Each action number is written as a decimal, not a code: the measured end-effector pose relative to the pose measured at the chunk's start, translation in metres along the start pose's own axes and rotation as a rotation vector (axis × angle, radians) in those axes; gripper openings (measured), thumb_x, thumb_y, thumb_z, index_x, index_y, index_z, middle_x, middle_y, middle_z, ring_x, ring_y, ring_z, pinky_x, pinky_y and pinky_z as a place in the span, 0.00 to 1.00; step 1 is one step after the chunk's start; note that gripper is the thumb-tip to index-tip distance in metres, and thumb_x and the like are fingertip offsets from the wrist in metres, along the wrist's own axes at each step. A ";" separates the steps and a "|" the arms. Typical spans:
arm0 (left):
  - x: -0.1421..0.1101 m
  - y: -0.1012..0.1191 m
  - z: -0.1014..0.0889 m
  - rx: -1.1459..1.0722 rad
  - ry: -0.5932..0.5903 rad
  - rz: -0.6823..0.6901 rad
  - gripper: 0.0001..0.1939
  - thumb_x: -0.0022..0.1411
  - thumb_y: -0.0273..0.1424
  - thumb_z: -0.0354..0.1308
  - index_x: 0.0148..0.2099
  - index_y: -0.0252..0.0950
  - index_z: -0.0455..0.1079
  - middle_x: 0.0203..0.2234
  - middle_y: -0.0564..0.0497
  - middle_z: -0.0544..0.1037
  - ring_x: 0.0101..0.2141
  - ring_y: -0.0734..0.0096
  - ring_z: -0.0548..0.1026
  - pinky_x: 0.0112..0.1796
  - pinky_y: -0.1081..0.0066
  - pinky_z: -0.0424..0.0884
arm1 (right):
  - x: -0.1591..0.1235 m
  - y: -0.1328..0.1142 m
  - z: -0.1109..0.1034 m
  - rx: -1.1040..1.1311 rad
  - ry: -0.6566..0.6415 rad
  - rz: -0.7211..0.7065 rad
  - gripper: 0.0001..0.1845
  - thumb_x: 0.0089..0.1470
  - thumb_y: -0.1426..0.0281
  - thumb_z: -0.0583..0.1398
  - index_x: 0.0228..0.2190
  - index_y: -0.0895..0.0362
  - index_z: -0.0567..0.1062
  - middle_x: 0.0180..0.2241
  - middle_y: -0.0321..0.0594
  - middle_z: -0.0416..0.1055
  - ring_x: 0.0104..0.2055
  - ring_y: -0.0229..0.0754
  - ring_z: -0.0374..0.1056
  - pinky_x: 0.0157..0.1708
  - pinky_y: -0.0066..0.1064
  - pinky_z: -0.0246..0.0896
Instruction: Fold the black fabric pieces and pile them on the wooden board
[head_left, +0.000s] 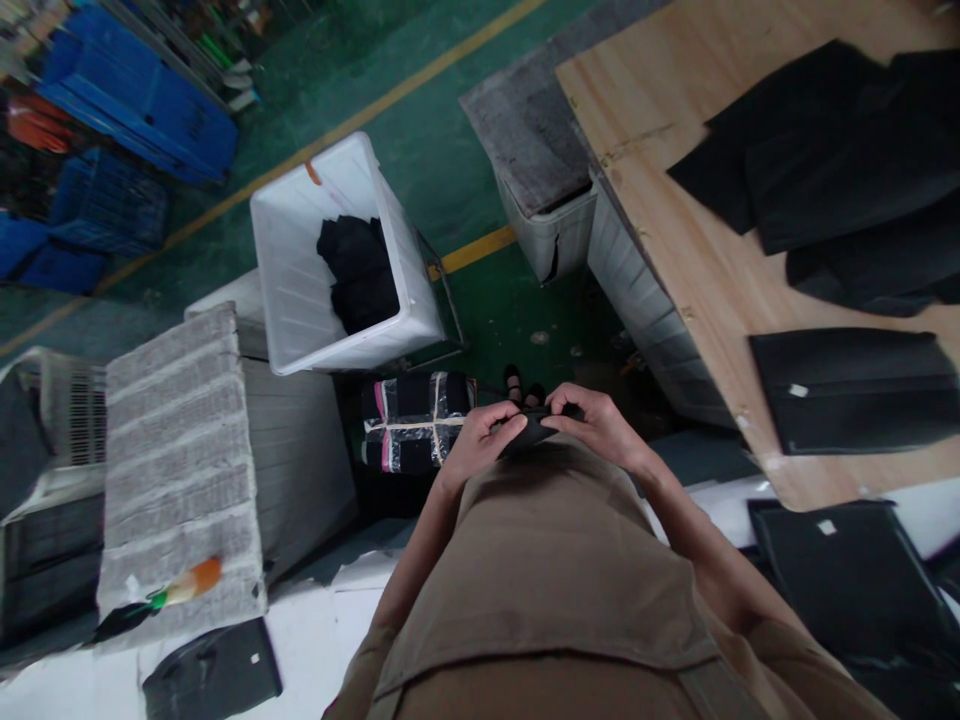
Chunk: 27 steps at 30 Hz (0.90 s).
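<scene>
A piece of black fabric [527,434] is stretched between my two hands, close in front of my brown apron. My left hand [486,437] pinches its left end between thumb and fingers. At the other end my right hand [592,424] grips the fabric, thumb and forefinger pressed together. Much of the fabric is hidden behind my hands and apron, so its full shape cannot be made out. Just left of my left hand lies a dark bundle [412,450] bound with clear wrap and pale string.
A white bin [281,300] holding black cloth stands ahead on the green floor. Right is a wooden table [660,190] with black fabric pieces [847,150]. Left stands a grey-covered box [180,450] with an orange-handled brush [191,582] on top. Blue crates [135,90] are far left.
</scene>
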<state>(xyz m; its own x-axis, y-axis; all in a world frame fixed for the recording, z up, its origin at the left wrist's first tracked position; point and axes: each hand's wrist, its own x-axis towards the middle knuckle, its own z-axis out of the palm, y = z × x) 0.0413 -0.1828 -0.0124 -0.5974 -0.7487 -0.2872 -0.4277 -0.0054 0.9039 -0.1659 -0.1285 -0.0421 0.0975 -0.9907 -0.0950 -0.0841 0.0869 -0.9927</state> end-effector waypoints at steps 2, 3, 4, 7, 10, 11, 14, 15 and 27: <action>-0.002 -0.002 -0.002 -0.005 0.036 -0.005 0.18 0.66 0.41 0.52 0.27 0.34 0.64 0.23 0.55 0.64 0.27 0.75 0.62 0.29 0.74 0.58 | -0.001 0.002 -0.004 -0.017 0.009 0.000 0.13 0.54 0.60 0.64 0.27 0.55 0.71 0.33 0.39 0.72 0.37 0.44 0.68 0.39 0.34 0.61; -0.002 -0.003 -0.002 -0.008 0.044 -0.008 0.18 0.66 0.41 0.52 0.27 0.34 0.64 0.22 0.55 0.64 0.27 0.75 0.62 0.29 0.74 0.57 | -0.001 0.003 -0.005 -0.021 0.014 0.007 0.13 0.55 0.59 0.64 0.27 0.55 0.72 0.32 0.38 0.72 0.37 0.44 0.68 0.38 0.34 0.61; -0.002 -0.004 -0.003 -0.010 0.049 -0.011 0.18 0.66 0.40 0.52 0.27 0.34 0.64 0.22 0.55 0.64 0.26 0.75 0.61 0.29 0.74 0.57 | -0.001 0.004 -0.005 -0.025 0.018 0.015 0.13 0.55 0.59 0.64 0.27 0.55 0.72 0.31 0.38 0.72 0.36 0.43 0.67 0.37 0.33 0.60; -0.003 -0.006 -0.002 -0.009 0.074 -0.018 0.18 0.66 0.39 0.52 0.26 0.34 0.63 0.22 0.56 0.62 0.25 0.76 0.60 0.28 0.74 0.56 | -0.002 0.005 -0.001 -0.035 0.039 0.038 0.13 0.55 0.59 0.63 0.27 0.55 0.72 0.28 0.36 0.70 0.32 0.41 0.65 0.33 0.31 0.58; -0.003 -0.007 -0.001 -0.001 0.104 -0.011 0.18 0.66 0.39 0.52 0.26 0.34 0.62 0.21 0.56 0.61 0.25 0.76 0.58 0.28 0.74 0.55 | -0.002 0.006 0.003 -0.041 0.058 0.054 0.13 0.56 0.60 0.63 0.27 0.56 0.72 0.27 0.35 0.70 0.30 0.40 0.64 0.32 0.31 0.57; -0.003 -0.007 0.000 0.000 0.109 -0.012 0.18 0.66 0.39 0.52 0.26 0.34 0.61 0.21 0.56 0.61 0.25 0.76 0.58 0.28 0.74 0.55 | -0.002 0.006 0.004 -0.043 0.062 0.056 0.13 0.56 0.60 0.63 0.27 0.56 0.72 0.27 0.35 0.70 0.30 0.40 0.64 0.31 0.30 0.56; -0.004 -0.008 0.001 -0.006 0.117 -0.023 0.18 0.65 0.38 0.53 0.26 0.35 0.62 0.21 0.56 0.61 0.25 0.76 0.58 0.28 0.74 0.55 | -0.002 0.007 0.003 -0.052 0.060 0.048 0.14 0.56 0.59 0.63 0.27 0.56 0.72 0.27 0.35 0.70 0.30 0.40 0.64 0.31 0.30 0.56; -0.004 -0.008 0.001 -0.012 0.116 -0.029 0.17 0.65 0.38 0.53 0.26 0.35 0.62 0.21 0.56 0.61 0.25 0.76 0.59 0.27 0.74 0.56 | -0.002 0.007 0.003 -0.056 0.056 0.044 0.14 0.56 0.59 0.63 0.27 0.56 0.72 0.27 0.35 0.70 0.30 0.40 0.64 0.31 0.30 0.56; -0.004 -0.010 -0.001 -0.024 0.180 -0.031 0.15 0.62 0.37 0.54 0.26 0.35 0.64 0.21 0.55 0.64 0.26 0.75 0.62 0.28 0.74 0.58 | -0.001 0.010 0.001 -0.147 0.109 0.031 0.18 0.54 0.55 0.64 0.24 0.55 0.70 0.25 0.36 0.70 0.29 0.41 0.65 0.30 0.31 0.56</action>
<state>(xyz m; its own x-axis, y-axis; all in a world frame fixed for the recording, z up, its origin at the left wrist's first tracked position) 0.0489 -0.1802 -0.0199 -0.4517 -0.8547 -0.2557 -0.4267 -0.0448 0.9033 -0.1658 -0.1262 -0.0521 -0.0151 -0.9939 -0.1090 -0.2303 0.1095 -0.9669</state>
